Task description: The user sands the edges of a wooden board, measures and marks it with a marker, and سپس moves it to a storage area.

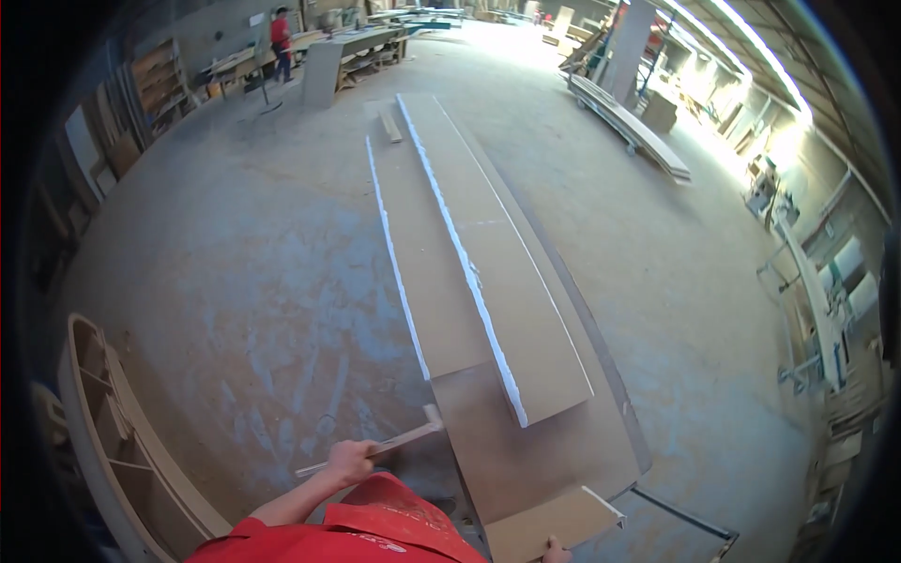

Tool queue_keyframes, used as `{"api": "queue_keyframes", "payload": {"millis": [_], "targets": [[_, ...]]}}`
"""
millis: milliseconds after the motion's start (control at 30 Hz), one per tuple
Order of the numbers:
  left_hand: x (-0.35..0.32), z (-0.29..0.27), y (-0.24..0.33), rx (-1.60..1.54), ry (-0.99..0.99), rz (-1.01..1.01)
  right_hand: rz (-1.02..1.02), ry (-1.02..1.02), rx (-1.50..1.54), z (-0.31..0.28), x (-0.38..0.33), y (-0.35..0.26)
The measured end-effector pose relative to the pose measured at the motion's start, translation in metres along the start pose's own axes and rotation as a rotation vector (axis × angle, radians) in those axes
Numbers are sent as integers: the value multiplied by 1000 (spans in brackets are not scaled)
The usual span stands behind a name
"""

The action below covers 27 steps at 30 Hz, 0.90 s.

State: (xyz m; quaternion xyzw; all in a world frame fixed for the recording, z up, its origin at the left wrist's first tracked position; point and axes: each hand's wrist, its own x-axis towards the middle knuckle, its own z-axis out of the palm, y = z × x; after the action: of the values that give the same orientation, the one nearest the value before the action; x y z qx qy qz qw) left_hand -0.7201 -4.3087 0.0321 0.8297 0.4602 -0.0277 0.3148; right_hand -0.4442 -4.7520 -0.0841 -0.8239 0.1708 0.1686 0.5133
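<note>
My left hand point(350, 462) is closed round the middle of a thin wooden strip point(404, 438). A short crosspiece shows at the strip's far end, beside the corner of the long table. At the bottom edge my right hand point(556, 551), only partly in view, grips the near edge of a short brown board point(544, 527). White material runs along that board's right end. Ahead, two long brown boards, a left one point(413, 281) and a right one point(516, 310), lie lengthwise on the brown tabletop point(479, 441). Uneven white material coats their left edges.
A small wood block point(390, 127) rests at the boards' far end. A curved wooden frame with compartments point(122, 441) stands at my left. Stacked panels on a cart point(629, 122) are farther right. A person in red point(281, 45) stands by far workbenches.
</note>
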Motion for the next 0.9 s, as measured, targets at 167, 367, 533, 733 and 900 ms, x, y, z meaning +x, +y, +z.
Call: {"api": "queue_keyframes", "payload": {"millis": [167, 367, 533, 733, 900], "targets": [[-23, 4, -141, -13, 173, -325, 144, -208, -599, 12, -41, -73], [-51, 1, -272, -70, 46, -666, -355, -257, -816, 118, -73, -125], [-46, -6, -333, -87, -52, -856, -667, -530, -1113, 253, -82, -172], [-10, -33, -362, -214, -28, -914, -644, -751, -1005, 427, -122, -254], [51, -59, -406, -99, -23, -1021, -670, -910, -1107, 594, -140, -342]]}}
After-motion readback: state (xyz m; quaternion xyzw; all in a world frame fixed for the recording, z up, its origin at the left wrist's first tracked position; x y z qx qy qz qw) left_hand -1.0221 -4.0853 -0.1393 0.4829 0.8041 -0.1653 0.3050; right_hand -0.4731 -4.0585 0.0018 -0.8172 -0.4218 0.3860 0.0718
